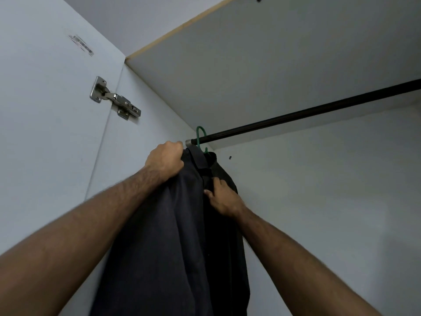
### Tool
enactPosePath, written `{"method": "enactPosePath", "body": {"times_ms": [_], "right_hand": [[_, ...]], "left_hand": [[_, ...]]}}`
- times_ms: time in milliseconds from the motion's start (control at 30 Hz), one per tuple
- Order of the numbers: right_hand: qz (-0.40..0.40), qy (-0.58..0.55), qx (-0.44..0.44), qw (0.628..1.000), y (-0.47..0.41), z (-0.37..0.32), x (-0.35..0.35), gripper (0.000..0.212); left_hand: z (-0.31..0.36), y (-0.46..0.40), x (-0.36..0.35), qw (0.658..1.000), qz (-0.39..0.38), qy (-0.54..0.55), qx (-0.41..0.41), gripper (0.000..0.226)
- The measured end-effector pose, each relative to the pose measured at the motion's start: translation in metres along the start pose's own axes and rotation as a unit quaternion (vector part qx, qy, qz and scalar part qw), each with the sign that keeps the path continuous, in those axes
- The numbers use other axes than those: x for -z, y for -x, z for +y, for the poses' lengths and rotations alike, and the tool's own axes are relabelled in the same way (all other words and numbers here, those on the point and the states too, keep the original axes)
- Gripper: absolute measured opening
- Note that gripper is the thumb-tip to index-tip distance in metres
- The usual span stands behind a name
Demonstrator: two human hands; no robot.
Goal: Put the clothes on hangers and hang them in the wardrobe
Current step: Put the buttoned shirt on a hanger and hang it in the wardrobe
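A dark collared shirt hangs on a green hanger whose hook sits over the black wardrobe rail, at the rail's left end. My left hand is closed on the shirt's left shoulder, just below the rail's end. My right hand pinches the shirt's front placket a little below the collar. Most of the hanger is hidden under the shirt.
The wardrobe's white left wall and open door carry a metal hinge. The top shelf panel lies close above the rail. The rail runs bare to the right. The white back wall is behind it.
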State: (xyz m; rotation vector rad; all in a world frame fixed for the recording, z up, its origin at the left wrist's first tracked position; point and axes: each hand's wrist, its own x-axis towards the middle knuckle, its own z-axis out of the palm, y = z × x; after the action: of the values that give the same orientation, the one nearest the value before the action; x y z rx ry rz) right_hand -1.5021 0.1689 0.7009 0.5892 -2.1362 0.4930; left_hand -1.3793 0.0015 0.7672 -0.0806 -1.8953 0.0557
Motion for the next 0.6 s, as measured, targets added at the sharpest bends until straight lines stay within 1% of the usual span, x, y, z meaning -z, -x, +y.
{"method": "enactPosePath", "body": {"times_ms": [167,300,400,467,600], "right_hand": [[-0.009,0.01,0.015,1.0,-0.019,0.008,-0.009,0.057],[-0.013,0.016,0.019,1.0,-0.032,0.01,-0.018,0.06],[-0.02,0.03,0.021,0.999,-0.038,0.011,-0.024,0.06],[-0.021,0.036,0.02,0.999,-0.041,0.013,-0.028,0.061],[-0.026,0.054,0.021,0.998,-0.038,0.021,-0.038,0.059]], "left_hand": [[0.0,-0.018,-0.022,1.0,0.006,-0.014,0.0,0.008],[0.0,-0.03,-0.039,0.999,-0.003,-0.035,-0.012,0.02],[-0.005,-0.034,-0.047,0.998,-0.011,-0.058,-0.024,0.022],[-0.013,-0.035,-0.05,0.996,-0.03,-0.069,-0.04,0.024],[-0.027,-0.031,-0.055,0.992,-0.09,-0.073,-0.057,0.028]]}}
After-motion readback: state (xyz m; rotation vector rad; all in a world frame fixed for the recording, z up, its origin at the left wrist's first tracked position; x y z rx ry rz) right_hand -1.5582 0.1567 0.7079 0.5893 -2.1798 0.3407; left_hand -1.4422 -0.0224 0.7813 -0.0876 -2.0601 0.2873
